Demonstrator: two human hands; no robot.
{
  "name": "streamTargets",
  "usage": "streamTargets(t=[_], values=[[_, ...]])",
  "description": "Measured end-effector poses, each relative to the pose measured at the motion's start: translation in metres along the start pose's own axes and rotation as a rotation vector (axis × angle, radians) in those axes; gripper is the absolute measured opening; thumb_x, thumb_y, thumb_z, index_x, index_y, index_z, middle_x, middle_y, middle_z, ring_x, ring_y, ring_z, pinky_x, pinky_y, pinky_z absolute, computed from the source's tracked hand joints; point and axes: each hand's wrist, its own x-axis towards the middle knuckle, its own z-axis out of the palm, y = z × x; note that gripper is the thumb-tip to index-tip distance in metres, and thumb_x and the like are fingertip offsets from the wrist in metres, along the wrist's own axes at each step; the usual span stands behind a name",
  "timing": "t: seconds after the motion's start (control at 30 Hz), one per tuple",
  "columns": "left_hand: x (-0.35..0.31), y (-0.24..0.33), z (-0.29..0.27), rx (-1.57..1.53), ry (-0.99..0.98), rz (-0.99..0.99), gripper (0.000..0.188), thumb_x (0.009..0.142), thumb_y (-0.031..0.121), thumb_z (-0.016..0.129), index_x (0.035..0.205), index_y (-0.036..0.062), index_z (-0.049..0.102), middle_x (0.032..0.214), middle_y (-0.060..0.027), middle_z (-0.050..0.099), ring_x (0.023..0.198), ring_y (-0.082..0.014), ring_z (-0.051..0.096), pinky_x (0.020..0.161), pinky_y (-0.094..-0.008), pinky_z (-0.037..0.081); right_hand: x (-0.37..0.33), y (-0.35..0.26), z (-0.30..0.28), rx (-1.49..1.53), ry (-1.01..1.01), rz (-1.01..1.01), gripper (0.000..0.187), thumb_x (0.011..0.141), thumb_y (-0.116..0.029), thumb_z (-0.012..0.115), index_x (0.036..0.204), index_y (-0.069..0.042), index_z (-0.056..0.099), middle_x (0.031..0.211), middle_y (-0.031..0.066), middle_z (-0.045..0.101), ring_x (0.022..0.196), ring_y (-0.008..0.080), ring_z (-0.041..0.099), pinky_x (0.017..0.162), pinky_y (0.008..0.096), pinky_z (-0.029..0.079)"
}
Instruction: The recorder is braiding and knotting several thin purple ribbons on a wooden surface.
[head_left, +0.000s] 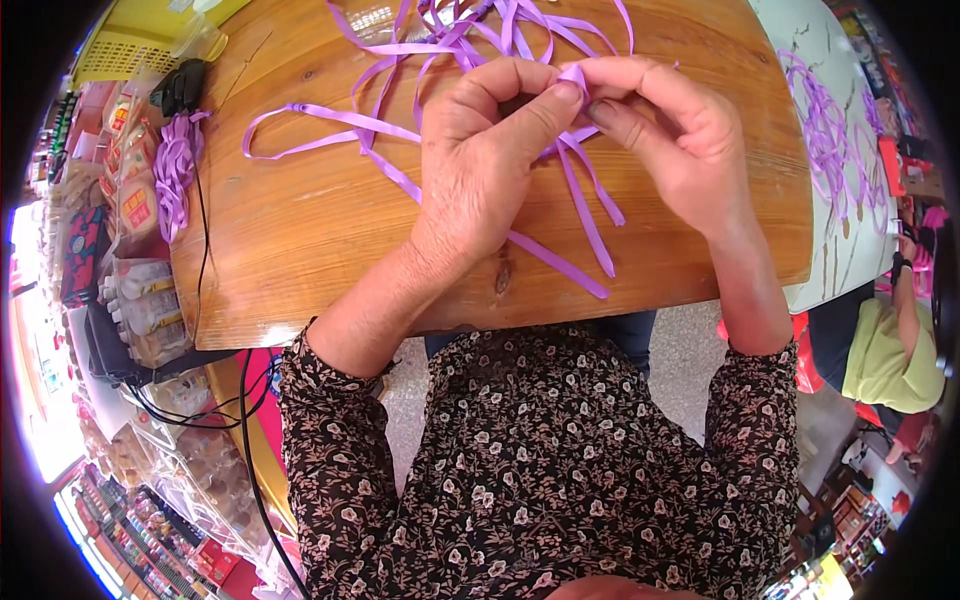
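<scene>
We're pinching purple ribbon [573, 76] with left hand [472, 160] and right hand [690, 140], thumbs against fingers, over wooden table [330, 250]; probably doing best by keeping fold flat, loose tails [588, 215] untangled.

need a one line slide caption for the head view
The left hand and right hand pinch a folded purple ribbon over a wooden table strewn with purple strips.

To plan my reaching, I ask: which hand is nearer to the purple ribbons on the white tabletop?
Right. The right hand is left of those purple ribbons; the left hand is farther left.
</scene>
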Motion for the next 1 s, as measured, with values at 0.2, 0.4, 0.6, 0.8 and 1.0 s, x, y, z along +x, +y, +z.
streamTargets(t=[0.2,0.4,0.6,0.8,1.0], values=[[0.004,-0.010,-0.001,0.095,0.053,0.156,0.008,0.083,0.006,0.062,0.086,-0.0018,0.063,0.074,-0.0018,0.061,0.065,-0.0042,0.053,0.056,-0.0176,0.043,0.004,0.002,-0.002,-0.816,0.084,-0.571,0.030,0.067,0.001,0.063,0.097,-0.002,0.065,0.078,0.0047,0.061,0.072,0.0206,0.056,0.064,0.0309,0.041],[0.009,-0.009,-0.006,0.113,0.039,-0.085,0.010,0.080,0.006,0.065,0.085,-0.0020,0.063,0.072,-0.0010,0.060,0.060,-0.0028,0.049,0.051,-0.0163,0.038,0.006,0.000,-0.016,-0.942,-0.034,-0.768,0.034,0.062,-0.009,0.062,0.095,0.000,0.065,0.083,0.0061,0.062,0.073,0.0192,0.057,0.065,0.0320,0.043],[0.019,-0.016,-0.018,-0.078,-0.169,-0.371,0.015,0.077,0.007,0.069,0.087,-0.0013,0.061,0.069,0.0009,0.056,0.052,-0.0029,0.038,0.046,-0.0169,0.028,0.020,0.011,-0.034,-0.803,-0.180,-0.831,0.032,0.063,-0.008,0.067,0.094,0.001,0.065,0.080,0.0071,0.062,0.071,0.0203,0.057,0.059,0.0305,0.043],[0.019,-0.011,-0.016,-0.137,-0.146,-0.242,0.016,0.077,0.008,0.069,0.087,-0.0007,0.061,0.070,0.0011,0.057,0.052,-0.0028,0.038,0.046,-0.0174,0.028,0.020,0.016,-0.031,-0.672,-0.068,-0.652,0.032,0.062,-0.006,0.073,0.091,0.000,0.065,0.076,0.0071,0.061,0.069,0.0197,0.058,0.060,0.0289,0.043],[0.014,-0.003,-0.009,-0.071,-0.040,-0.168,0.014,0.080,0.012,0.067,0.086,0.0012,0.061,0.074,-0.0015,0.061,0.061,-0.0041,0.052,0.053,-0.0152,0.039,0.012,0.010,-0.026,-0.341,-0.052,-0.325,0.019,0.072,0.000,0.068,0.090,0.000,0.065,0.076,0.0074,0.062,0.070,0.0173,0.058,0.064,0.0255,0.045]])
